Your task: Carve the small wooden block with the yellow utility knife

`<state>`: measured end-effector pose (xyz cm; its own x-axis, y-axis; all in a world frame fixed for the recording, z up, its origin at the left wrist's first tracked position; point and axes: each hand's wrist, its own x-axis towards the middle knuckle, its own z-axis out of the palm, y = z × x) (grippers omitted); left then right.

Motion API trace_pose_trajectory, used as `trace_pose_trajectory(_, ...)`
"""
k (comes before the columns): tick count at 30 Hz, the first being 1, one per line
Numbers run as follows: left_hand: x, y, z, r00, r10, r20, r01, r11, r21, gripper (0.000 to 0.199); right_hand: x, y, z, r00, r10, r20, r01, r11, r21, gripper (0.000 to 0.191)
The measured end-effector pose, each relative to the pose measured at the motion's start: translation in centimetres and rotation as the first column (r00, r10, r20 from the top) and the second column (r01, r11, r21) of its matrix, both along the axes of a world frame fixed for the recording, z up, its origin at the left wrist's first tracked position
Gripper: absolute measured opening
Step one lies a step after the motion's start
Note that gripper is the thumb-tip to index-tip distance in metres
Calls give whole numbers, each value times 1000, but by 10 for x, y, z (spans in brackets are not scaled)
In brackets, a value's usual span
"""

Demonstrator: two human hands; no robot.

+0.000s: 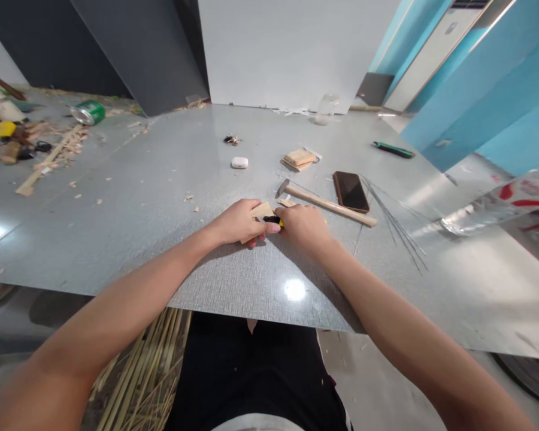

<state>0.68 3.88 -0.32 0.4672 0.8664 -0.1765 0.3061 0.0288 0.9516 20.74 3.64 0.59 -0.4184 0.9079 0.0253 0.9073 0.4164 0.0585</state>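
Note:
Near the middle of the grey table [224, 272], my left hand [242, 222] is closed on a pale, flat piece of wood [262, 211]. My right hand [304, 226] is wrapped round a yellow and black cutter [273, 219], whose black front end points left and meets the wood by my left thumb. The blade itself is too small to make out. Just beyond my right hand lies a hammer [327, 205] with a wooden handle, its head to the left. Another pale wood piece [287, 203] lies partly hidden behind my right fingers.
A phone [351, 191], thin wires [397, 224] and a plastic bottle [503, 200] are on the right. Beyond my hands are a white case [239, 163], stacked wood pieces [299, 158] and a green cutter [393, 149]. Shavings and a green can [88, 112] lie at the far left.

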Motion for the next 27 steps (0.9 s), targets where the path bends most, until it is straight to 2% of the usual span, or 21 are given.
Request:
trace_pose_trajectory(5, 3, -2, 2, 999, 40, 6, -40, 999, 23, 25, -3, -4, 0, 999, -33, -13, 33, 999, 28, 26)
trace_pose_trajectory(9, 3, -3, 3, 999, 36, 39, -36, 999, 1, 28, 3, -6, 4, 994, 7, -108, -8, 1000, -4, 23)
trace_pose_trajectory(13, 3, -1, 2, 993, 64, 101, -64, 998, -6, 31, 15, -3, 9, 956, 19, -292, -36, 998, -54, 24)
trace_pose_trajectory(16, 4, 1, 2, 975, 139, 175, -126, 988, -84, 25, 21, 2, 9, 860, -19, -509, -13, 998, -60, 21)
trace_pose_trajectory(18, 5, 3, 3, 949, 188, 252, -155, 977, -144, 22, 19, 3, 7, 745, -72, -663, 27, 997, -78, 21)
trace_pose_trajectory(19, 6, 4, 3, 933, 206, 294, -160, 972, -173, 24, 18, 2, 7, 655, -118, -747, 37, 992, -124, 24)
trace_pose_trajectory(21, 6, 6, 2, 899, 235, 370, -161, 962, -221, 36, 13, -1, 7, 379, -270, -885, -25, 953, -301, 31)
trace_pose_trajectory(23, 5, 9, 0, 868, 260, 424, -158, 952, -261, 47, 8, -5, 8, 68, -485, -872, -202, 849, -488, 35)
trace_pose_trajectory(24, 5, 10, -1, 850, 274, 450, -158, 947, -278, 48, 6, -8, 10, -46, -579, -814, -304, 784, -541, 37)
trace_pose_trajectory(25, 5, 11, -2, 830, 288, 477, -157, 943, -295, 47, 4, -10, 12, -123, -654, -747, -395, 723, -568, 39)
trace_pose_trajectory(27, 5, 11, -2, 790, 308, 529, -145, 934, -327, 44, 2, -14, 16, -192, -756, -625, -538, 614, -578, 44)
